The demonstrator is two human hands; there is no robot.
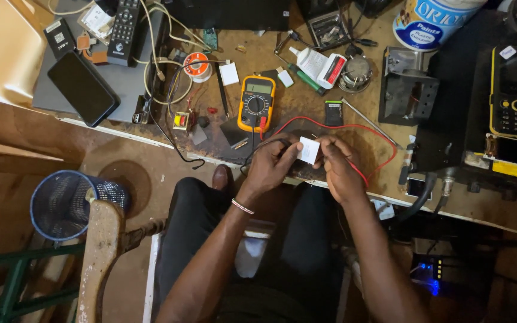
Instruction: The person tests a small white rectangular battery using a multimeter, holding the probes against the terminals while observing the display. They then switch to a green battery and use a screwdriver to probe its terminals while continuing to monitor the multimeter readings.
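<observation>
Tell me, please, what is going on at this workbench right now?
A seated person holds a small white block between both hands at the bench's front edge. The left hand also pinches a black probe lead, the right hand a red one. Both leads run back to the yellow multimeter lying among scattered tools.

Lighting: bench evenly, warmly lit; dimmer below its edge. Focus sharp throughout. Blue glow seen lower right of the bench.

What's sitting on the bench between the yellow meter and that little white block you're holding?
In the head view, only the meter's red probe lead and dark lead cross the worn bench between the yellow multimeter and the small white block pinched by both hands.
</observation>
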